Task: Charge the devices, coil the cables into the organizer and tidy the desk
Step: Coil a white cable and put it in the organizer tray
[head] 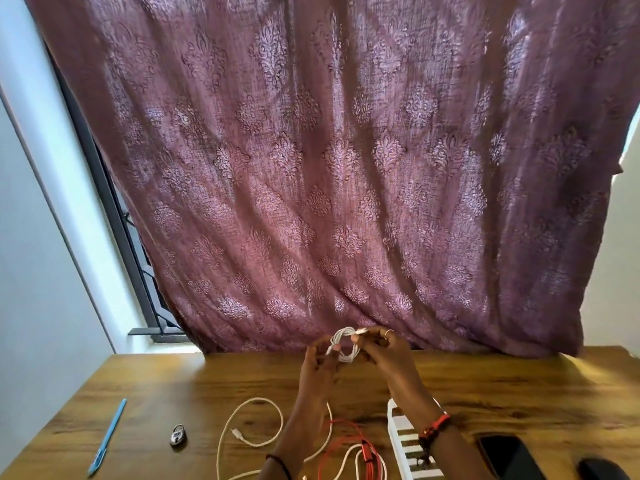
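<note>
Where the hands meet: I see both raised above the far part of the counter [173, 386], in front of the curtain [346, 168].
Left hand [320, 358]: fingers curled round one side of a small coil of white cable [344, 344]; it holds the loops together.
Right hand [384, 351]: fingertips pinch the cable at the top of the coil, where a short plug end sticks out; a ring [389, 332] sits on one finger and a red and black band [436, 424] on the wrist.
Coil position: held between the two hands, clear of the counter.
Loose white cable [254, 420]: lies in a wide open loop on the counter below the left forearm, one plug end inside the loop.
Red cable [349, 448]: lies tangled with a white one at the near edge, between the forearms.
White strip with dark slots [405, 441]: lies on the counter, partly under the right forearm.
Phone [507, 455]: lies flat with a dark screen, right of the strip.
Dark object [601, 469]: at the near right corner; I cannot tell what it is.
Blue pen [107, 436]: lies on the left side of the counter.
Padlock [177, 435]: lies between the pen and the loose white cable.
</note>
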